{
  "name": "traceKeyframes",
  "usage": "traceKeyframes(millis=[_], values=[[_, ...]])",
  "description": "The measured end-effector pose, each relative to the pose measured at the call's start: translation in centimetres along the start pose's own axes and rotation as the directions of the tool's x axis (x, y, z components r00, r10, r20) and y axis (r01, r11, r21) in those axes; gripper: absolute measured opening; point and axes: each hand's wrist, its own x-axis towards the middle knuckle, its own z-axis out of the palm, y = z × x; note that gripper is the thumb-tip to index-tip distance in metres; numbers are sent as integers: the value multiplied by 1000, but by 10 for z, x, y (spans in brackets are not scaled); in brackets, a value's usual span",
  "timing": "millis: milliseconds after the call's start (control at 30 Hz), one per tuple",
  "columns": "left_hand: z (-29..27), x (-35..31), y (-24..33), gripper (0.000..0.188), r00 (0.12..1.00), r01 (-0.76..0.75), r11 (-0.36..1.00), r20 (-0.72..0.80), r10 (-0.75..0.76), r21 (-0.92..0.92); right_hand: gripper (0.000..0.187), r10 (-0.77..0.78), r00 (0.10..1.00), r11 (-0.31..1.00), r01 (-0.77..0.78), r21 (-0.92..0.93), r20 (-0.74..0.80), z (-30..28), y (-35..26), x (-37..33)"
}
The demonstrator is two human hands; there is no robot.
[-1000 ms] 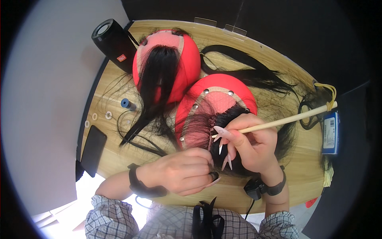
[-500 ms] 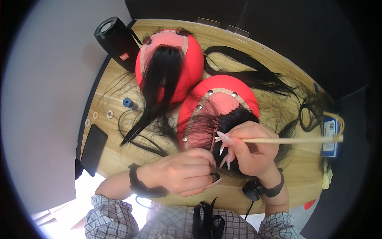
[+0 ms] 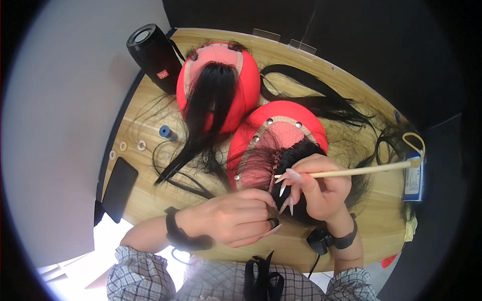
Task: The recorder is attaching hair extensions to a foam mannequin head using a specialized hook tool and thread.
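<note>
A person's two hands worked at the nearer red mannequin head (image 3: 281,125) on a curved wooden table (image 3: 150,195), seen from a head-worn camera. The head lay close to the table's near edge, wearing a pale mesh wig cap (image 3: 286,138) fixed with silver pins; black hair covered the cap's near half, with a thin braided seam running down the bare mesh beside it. The right hand (image 3: 321,190), with long pointed nails, had its fingers pinched around a slim wooden-handled ventilating needle (image 3: 351,172), the tip resting at the hairline and the handle stretching out to the right. The left hand (image 3: 236,218) was curled into a loose fist against the hair just below the needle tip; it appeared to clench a small bundle of strands, though the fingers hid what lay inside. Both wrists bore dark bands. A second red mannequin head (image 3: 221,85) lay behind and to the left, touching the first, a long black lock trailing off its cap onto the table. Further left stood a black cylindrical speaker (image 3: 153,52), with a blue thread spool (image 3: 165,132) and a black phone (image 3: 119,188) nearby. Loose black hair (image 3: 321,100) sprawled across the table's far right side
</note>
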Motion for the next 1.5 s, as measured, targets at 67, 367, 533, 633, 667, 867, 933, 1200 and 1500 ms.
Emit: traceKeyframes(millis=[67,367,533,633,667,867,933,1200,1500], values=[[0,0,0,6,1000,5,1000,-7,-6,-6,11,97,995,987,-92,131,-36,2,-1,-1],[0,-1,1,9,997,-73,997,37,72,7,10,181,983,954,-168,247,-32,2,-4,0],[6,-3,1,13,986,-164,984,43,161,75,9,179,983,952,-164,259,-33,2,-5,1],[1,-1,7,11,981,-175,976,106,162,130,8,169,985,962,-157,223,-38,2,-5,0],[2,-1,8,11,981,-175,976,105,162,130,8,160,986,968,-148,203,-45,1,-5,0],[3,-6,13,8,966,-210,967,182,182,143,7,128,991,974,-119,194,-39,1,-4,-2],[1,-4,13,7,962,-218,963,198,186,156,7,131,991,974,-122,192,-33,0,-4,-1],[-2,-5,16,4,969,-189,974,185,164,122,7,165,986,956,-151,253,-32,2,-6,-2],[-1,-4,19,10,975,-192,976,137,177,103,4,90,996,988,-89,128,-7,-3,-3,-1]])
